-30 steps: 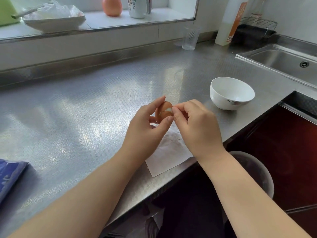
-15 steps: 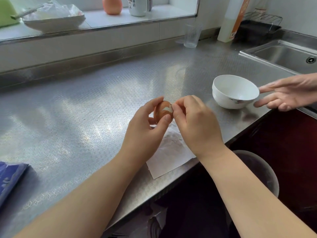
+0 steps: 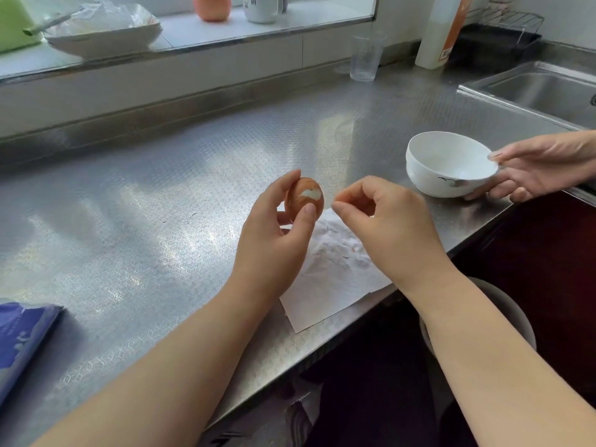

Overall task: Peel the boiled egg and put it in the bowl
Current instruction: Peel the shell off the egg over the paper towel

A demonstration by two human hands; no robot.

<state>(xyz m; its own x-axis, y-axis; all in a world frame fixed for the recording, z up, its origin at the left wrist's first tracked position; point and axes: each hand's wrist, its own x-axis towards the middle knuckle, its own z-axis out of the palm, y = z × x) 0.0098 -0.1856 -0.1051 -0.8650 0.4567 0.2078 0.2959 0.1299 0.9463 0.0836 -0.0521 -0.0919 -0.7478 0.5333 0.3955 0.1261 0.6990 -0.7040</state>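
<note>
Holding the egg (image 3: 304, 199) upright above the counter (image 3: 161, 195), my left hand (image 3: 274, 240) grips it between thumb and curled fingers; the thumb tip presses the shell just below a bare white patch where shell is gone. My right hand (image 3: 387, 227) is just beside the egg, apart from it, index finger and thumb pinched together and the other fingers curled; whether a shell flake lies in the pinch is too small to tell. A white paper (image 3: 329, 285) carrying shell bits lies on the counter under both hands, at the front edge. The bowl (image 3: 448, 162) stands on the counter to the right, well apart from the egg, with no egg in it. Another person's hand (image 3: 541, 169) holds the bowl, thumb on the rim and fingers under the wall.

Compared with half a second ago: my right fingertips were then against the egg at the patch and have since drawn off to the right; the white patch is larger; the other hand, then just short of the bowl, now grasps it.
</note>
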